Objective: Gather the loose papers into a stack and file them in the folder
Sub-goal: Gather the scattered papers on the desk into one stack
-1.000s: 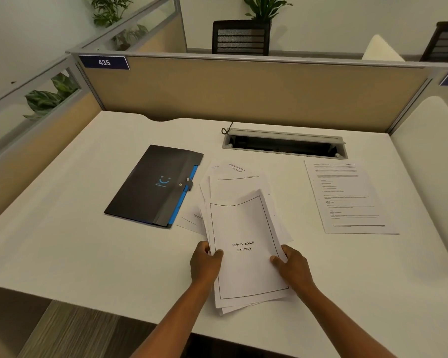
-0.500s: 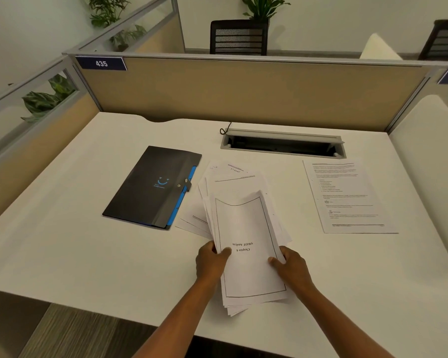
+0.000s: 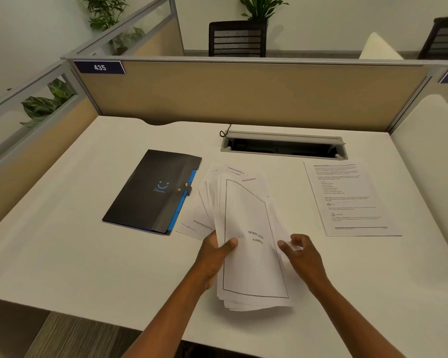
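Note:
A loose stack of white papers (image 3: 248,228) is lifted and tilted over the middle of the white desk (image 3: 75,241); its top sheet has a black border. My left hand (image 3: 215,257) grips the stack's left edge, thumb on top. My right hand (image 3: 299,254) is at the stack's right edge with fingers curled and apart, barely touching it. A few sheets (image 3: 195,226) lie flat under the stack's left side. A single printed sheet (image 3: 347,197) lies apart at the right. The black folder (image 3: 153,189) with blue tabs lies closed to the left.
A grey cable tray (image 3: 282,146) is sunk into the desk behind the papers. Tan partition walls (image 3: 243,94) close off the back and left. A white surface adjoins the desk at the right. The desk's front edge is near my forearms.
The stack has been lifted and tilted up on its left side. My left hand took a firmer hold of it, while my right hand loosened from its right edge.

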Action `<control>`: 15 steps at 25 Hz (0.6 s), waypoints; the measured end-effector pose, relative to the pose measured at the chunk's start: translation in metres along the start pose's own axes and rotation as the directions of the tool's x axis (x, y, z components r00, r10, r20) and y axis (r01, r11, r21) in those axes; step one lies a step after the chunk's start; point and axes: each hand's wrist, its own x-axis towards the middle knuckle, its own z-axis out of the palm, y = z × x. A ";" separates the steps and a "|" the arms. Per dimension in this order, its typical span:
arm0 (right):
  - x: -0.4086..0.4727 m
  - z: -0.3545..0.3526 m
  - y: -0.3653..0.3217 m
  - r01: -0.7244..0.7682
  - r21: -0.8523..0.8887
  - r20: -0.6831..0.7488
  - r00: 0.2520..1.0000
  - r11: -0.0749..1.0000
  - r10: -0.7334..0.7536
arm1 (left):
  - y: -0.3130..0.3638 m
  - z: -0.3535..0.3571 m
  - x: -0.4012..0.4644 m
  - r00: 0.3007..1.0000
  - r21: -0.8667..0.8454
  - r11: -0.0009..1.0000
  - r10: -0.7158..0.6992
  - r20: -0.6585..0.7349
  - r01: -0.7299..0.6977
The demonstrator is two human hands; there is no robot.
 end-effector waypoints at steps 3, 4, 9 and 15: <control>0.004 -0.004 -0.011 -0.135 0.272 0.199 0.977 0.953 0.081 | 0.009 -0.003 0.006 0.992 -0.186 0.982 -0.015 0.129 0.039; 0.005 -0.004 -0.013 -0.177 0.333 0.278 0.957 0.926 0.083 | 0.012 -0.004 0.009 0.986 -0.236 0.970 -0.016 0.167 0.056; 0.012 -0.004 -0.027 -0.186 0.529 0.434 0.898 0.828 -0.075 | 0.020 -0.013 0.029 0.994 -0.176 0.982 -0.054 0.097 0.070; 0.050 0.002 -0.047 0.000 0.327 0.208 0.975 0.945 -0.072 | 0.027 -0.028 0.066 0.971 0.090 0.982 -0.146 -0.189 0.165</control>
